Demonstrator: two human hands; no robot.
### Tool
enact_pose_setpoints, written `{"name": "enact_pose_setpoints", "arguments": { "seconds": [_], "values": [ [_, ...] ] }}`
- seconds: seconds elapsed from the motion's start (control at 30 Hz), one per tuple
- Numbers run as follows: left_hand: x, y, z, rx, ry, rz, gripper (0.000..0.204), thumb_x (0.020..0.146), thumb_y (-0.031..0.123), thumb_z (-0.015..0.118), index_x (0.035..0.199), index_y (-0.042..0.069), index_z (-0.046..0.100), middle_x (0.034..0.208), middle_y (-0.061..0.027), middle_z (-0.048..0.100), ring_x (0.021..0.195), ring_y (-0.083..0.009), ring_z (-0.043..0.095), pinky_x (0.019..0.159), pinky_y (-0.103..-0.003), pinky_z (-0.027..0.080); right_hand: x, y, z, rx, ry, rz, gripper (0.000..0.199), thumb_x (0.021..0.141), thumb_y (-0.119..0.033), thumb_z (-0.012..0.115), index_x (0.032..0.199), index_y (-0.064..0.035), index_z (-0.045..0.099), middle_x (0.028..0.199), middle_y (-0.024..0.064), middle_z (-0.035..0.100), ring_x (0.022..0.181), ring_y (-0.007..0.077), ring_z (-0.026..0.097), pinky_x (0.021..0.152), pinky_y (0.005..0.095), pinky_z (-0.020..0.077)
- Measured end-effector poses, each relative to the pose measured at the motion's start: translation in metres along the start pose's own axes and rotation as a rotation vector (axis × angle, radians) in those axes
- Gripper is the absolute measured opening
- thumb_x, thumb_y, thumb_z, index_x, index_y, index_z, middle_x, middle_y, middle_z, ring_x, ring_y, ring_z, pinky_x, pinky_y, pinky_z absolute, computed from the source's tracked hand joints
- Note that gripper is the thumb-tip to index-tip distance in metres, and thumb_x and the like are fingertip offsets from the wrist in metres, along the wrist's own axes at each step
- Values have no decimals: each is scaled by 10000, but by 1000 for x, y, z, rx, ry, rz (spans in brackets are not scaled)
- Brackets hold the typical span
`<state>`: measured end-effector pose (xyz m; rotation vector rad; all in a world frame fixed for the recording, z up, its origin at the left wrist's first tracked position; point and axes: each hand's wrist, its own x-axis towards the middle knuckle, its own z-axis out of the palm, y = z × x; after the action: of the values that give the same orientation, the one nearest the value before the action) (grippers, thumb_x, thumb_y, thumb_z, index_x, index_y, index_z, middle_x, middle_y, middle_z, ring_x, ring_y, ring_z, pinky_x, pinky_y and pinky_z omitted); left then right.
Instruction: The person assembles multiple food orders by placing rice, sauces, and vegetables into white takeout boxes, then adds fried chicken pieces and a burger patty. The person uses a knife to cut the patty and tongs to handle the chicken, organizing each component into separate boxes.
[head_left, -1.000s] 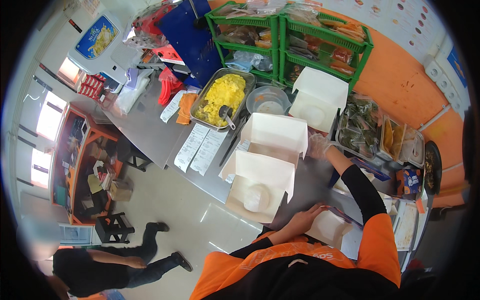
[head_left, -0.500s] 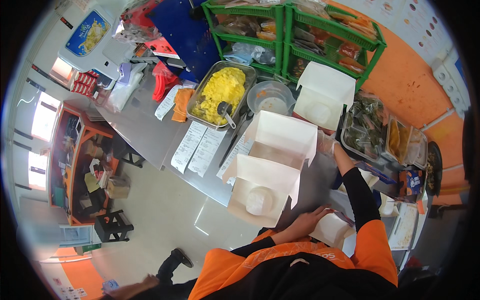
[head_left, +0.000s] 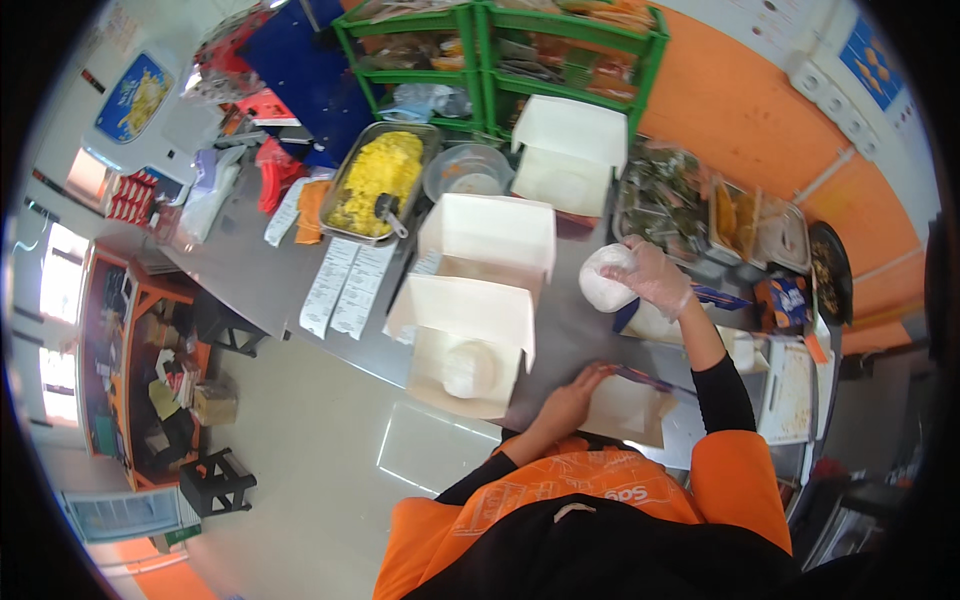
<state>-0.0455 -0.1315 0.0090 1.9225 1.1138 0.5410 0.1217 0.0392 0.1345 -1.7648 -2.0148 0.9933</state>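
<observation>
My right hand point(head_left: 655, 278), in a clear glove, holds a round white lump of rice point(head_left: 604, 278) above the steel counter point(head_left: 250, 265), to the right of the open boxes. My left hand point(head_left: 573, 388) lies flat with fingers spread on the counter, at the edge of a flat pale sheet point(head_left: 628, 408) near my body. Just left of it an open white box point(head_left: 462, 345) holds a round white portion point(head_left: 469, 368). A second open white box point(head_left: 488, 245) stands behind it and looks empty.
A third open box point(head_left: 568, 152) stands further back. A metal tray of yellow rice point(head_left: 377, 180) with a scoop, a clear bowl point(head_left: 468, 170), trays of greens and sides point(head_left: 662, 195), paper slips point(head_left: 345, 285) and green shelf crates point(head_left: 500, 50) surround the work area.
My right hand has come back from the trays at the right and now holds a white lump over the counter. My left hand slid a little left. A person at lower left left the view.
</observation>
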Motion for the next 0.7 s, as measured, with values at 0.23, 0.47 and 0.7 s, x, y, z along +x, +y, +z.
{"name": "enact_pose_setpoints", "arguments": {
  "seconds": [0.23,0.47,0.7],
  "values": [
    [-2,18,-5,-5,63,17,521,796,-16,444,1295,125,397,1390,-99,405,935,-394,591,739,-470,521,-65,-3,-15,1210,-247,-69,462,888,-254,626,1222,40,502,1116,73,602,995,131,576,873,280,447],
    [3,20,2,7,175,-90,522,803,4,442,1305,134,385,1388,-106,409,895,-388,600,719,-482,513,-124,-1,-48,611,-507,-299,515,842,-328,675,1200,5,511,1083,66,599,953,161,579,883,313,452],
    [7,16,20,0,217,-132,502,814,25,454,1283,200,413,1382,-75,420,900,-391,598,710,-485,503,-136,49,37,-248,-415,-228,649,814,-484,647,1228,-15,474,1107,198,586,1065,333,564,908,382,444]
  ]
}}
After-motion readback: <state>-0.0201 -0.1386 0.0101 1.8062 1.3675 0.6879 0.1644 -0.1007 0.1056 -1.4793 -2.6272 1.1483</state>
